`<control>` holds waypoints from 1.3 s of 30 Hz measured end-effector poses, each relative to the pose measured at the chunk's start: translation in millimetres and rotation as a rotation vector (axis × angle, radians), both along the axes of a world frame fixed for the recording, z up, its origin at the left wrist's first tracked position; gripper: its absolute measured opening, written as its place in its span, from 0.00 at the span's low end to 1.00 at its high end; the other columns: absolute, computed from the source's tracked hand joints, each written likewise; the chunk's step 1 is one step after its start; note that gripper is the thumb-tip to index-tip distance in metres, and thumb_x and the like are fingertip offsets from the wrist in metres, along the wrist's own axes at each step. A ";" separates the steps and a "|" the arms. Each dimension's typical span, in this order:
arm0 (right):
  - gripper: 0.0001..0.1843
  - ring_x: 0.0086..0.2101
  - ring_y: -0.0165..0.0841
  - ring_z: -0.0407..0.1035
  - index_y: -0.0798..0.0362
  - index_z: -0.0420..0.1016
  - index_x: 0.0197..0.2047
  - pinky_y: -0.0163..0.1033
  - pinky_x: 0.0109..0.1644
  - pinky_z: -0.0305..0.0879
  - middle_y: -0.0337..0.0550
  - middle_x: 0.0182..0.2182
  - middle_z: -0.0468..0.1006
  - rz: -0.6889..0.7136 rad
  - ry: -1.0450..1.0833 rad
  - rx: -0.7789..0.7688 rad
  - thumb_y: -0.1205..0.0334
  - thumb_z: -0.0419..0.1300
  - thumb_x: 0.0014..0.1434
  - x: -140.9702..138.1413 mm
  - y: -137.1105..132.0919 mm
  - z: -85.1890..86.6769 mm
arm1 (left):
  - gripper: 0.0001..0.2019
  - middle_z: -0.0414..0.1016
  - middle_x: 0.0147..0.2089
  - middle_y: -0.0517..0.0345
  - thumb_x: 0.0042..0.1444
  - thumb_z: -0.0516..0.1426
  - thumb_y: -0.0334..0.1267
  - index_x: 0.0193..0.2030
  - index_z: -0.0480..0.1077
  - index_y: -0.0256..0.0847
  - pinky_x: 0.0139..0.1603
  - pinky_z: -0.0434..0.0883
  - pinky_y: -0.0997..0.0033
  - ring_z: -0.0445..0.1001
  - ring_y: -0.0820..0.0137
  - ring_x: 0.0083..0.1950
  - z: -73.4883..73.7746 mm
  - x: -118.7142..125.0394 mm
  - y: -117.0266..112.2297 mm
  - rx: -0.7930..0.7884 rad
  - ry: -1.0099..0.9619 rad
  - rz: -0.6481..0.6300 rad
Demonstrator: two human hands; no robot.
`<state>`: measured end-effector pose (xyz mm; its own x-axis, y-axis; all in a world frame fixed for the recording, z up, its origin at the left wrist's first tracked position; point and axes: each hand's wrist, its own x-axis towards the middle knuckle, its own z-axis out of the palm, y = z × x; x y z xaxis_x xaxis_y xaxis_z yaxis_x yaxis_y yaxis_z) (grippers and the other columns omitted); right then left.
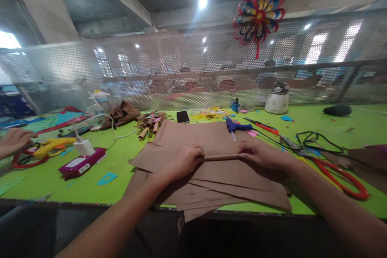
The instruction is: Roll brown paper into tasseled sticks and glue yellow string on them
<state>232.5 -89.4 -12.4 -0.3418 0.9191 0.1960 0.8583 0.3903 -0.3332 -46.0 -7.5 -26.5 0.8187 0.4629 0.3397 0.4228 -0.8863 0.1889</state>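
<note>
A thin brown paper roll (221,157) lies level between my two hands, over a stack of brown paper sheets (236,181). My left hand (190,158) has its fingers closed on the roll's left end. The right end is pinched by my right hand (254,153). Just beyond the roll, a blue glue gun (237,125) rests on the far part of the sheets, with its nozzle pointing toward me. The sheets overlap unevenly, and some corners hang over the table's near edge.
Scissors with orange handles (341,175) and a craft knife (261,125) lie to the right. A purple power strip (83,163) with a white plug sits left, near another person's hand (15,141) and a yellow glue gun (54,147). Rolled paper tubes (149,127) and a phone (182,117) lie behind.
</note>
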 end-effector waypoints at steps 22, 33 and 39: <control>0.17 0.31 0.35 0.65 0.54 0.73 0.29 0.38 0.35 0.58 0.46 0.28 0.74 0.027 -0.089 0.087 0.58 0.47 0.63 -1.5 6.8 -12.1 | 0.14 0.69 0.35 0.52 0.61 0.49 0.39 0.32 0.73 0.36 0.39 0.64 0.70 0.66 0.69 0.36 8.5 5.5 -15.9 0.204 0.188 0.175; 0.17 0.32 0.35 0.67 0.53 0.74 0.33 0.39 0.38 0.61 0.45 0.31 0.77 -0.005 0.035 0.017 0.55 0.48 0.62 4.4 13.7 -15.8 | 0.13 0.67 0.34 0.51 0.60 0.47 0.28 0.32 0.71 0.36 0.44 0.64 0.66 0.62 0.64 0.40 7.0 5.2 -18.1 0.371 0.259 0.116; 0.15 0.31 0.34 0.66 0.54 0.73 0.31 0.38 0.35 0.59 0.45 0.30 0.75 -0.057 -0.029 0.090 0.57 0.49 0.61 -0.6 10.8 -12.9 | 0.11 0.67 0.36 0.52 0.59 0.47 0.26 0.34 0.69 0.36 0.48 0.64 0.66 0.62 0.66 0.40 6.9 4.4 -16.2 0.364 0.248 0.104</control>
<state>231.9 -78.6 -25.3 -0.2965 0.9163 0.2692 0.8885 0.3680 -0.2740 -41.6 -23.7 -19.6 0.8515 0.4335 0.2952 0.5060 -0.8268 -0.2455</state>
